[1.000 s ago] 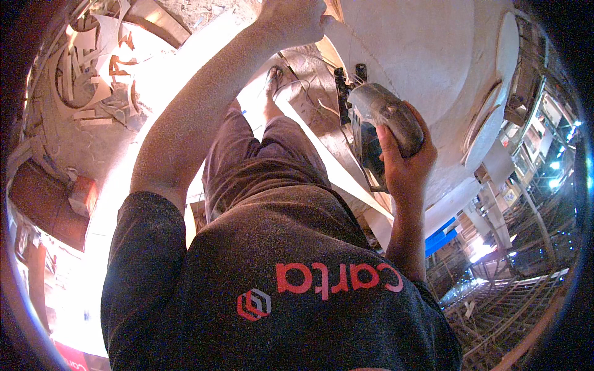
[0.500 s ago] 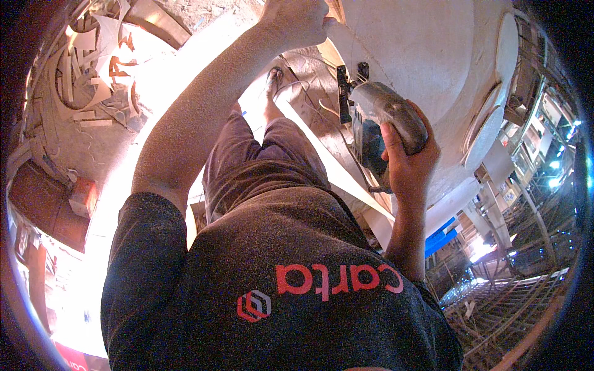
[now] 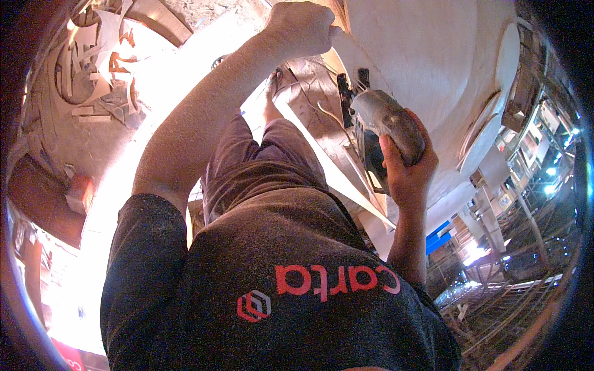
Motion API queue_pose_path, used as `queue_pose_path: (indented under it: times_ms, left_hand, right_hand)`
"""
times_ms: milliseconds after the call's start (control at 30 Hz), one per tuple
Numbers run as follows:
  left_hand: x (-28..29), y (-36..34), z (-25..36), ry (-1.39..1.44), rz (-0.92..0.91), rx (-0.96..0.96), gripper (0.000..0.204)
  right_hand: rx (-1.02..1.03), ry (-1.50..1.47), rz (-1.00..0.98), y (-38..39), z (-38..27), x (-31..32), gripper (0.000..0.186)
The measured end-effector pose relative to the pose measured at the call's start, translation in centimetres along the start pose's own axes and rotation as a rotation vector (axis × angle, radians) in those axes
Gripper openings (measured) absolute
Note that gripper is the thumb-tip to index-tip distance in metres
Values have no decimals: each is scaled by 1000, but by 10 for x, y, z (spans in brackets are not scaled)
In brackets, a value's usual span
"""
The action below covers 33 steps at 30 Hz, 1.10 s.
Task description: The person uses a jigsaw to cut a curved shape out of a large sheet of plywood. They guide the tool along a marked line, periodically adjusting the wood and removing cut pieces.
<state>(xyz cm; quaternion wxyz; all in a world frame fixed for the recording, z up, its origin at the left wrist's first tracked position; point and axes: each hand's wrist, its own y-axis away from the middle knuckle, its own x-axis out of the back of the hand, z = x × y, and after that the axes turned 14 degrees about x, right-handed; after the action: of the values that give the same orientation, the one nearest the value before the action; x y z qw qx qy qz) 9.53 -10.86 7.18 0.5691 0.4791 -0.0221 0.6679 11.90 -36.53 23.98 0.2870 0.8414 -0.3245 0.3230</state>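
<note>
Snugly, right fingers (image 3: 390, 153) round a dull, rounded power tool (image 3: 387, 117), left fingers (image 3: 317, 20) curled, hold unclear.

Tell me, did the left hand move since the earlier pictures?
Yes, a little. The left hand has shifted slightly to the right and back toward the person's body, judged against the wood scraps on the floor.

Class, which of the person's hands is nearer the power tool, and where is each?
Right. The right hand holds the power tool; the left hand is apart, above and left of it in the picture.
</note>
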Motion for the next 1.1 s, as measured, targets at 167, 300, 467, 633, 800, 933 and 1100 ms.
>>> queue_pose_path:
  times_ms: [167,300,467,633,800,933,1100]
  left_hand:
    - [-13,-3,-7,-5,51,-48,39]
    - [-23,-4,-10,-39,138,-68,34]
    - [-20,-4,-9,-38,78,-52,37]
    - [-12,-2,-5,-71,69,-50,41]
    - [-10,-1,-5,-44,49,-52,41]
    - [-4,0,0,-99,-2,-13,39]
    - [-9,-1,-4,-56,42,-52,40]
  right_hand:
    - [-37,-62,0,-4,-9,0,60]
    - [-74,-45,1,-7,-15,-2,59]
    - [-36,27,13,-6,-14,-4,53]
    - [-7,20,48,-4,-7,-6,53]
    - [-79,-34,94,-3,-11,-10,55]
    - [-148,-107,109,-9,-19,-9,57]
    - [-127,-93,85,-12,-21,-8,55]
